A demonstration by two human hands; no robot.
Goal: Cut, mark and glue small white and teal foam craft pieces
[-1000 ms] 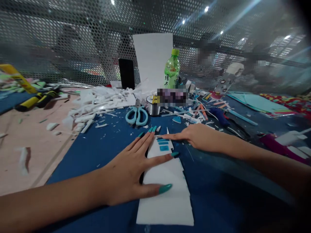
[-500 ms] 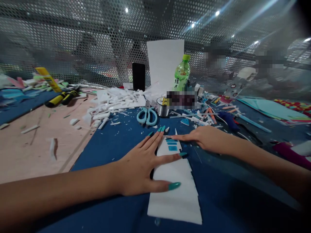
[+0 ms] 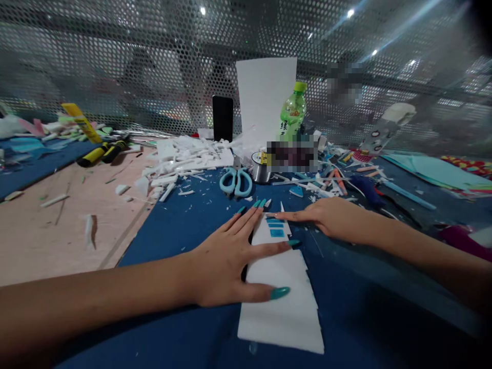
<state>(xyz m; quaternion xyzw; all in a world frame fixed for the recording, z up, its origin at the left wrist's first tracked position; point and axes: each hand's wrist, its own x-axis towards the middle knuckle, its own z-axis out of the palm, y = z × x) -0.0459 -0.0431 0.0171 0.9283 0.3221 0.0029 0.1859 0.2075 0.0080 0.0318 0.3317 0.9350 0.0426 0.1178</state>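
Note:
A long white piece of foam sheet or card [image 3: 280, 318] with a stepped right edge lies on the blue tabletop. Several blue strips [image 3: 277, 233] sit across its narrow far end. My left hand [image 3: 226, 261], with long teal nails, lies spread over the sheet's left side, thumb and index finger reaching across it. From the right comes my right hand [image 3: 338, 218], its index finger stretched out and its tip touching the topmost blue strip; the other fingers are curled under and partly hidden. Neither hand grips anything. Small white pointed scraps lie just beyond the fingertips.
Beyond the hands are blue-handled scissors [image 3: 236, 182], a wire spool [image 3: 261, 168] and a green bottle [image 3: 292, 113]. White offcuts [image 3: 192, 154] are heaped at the back. Yellow-black cutters [image 3: 103, 152] rest on the pinkish board [image 3: 96, 205] at left. Blue-handled pliers [image 3: 367, 190] lie right.
The camera view has shifted, so everything appears farther right. Both hands keep nearly the same place on the white sheet; the right index fingertip stays at the topmost strip.

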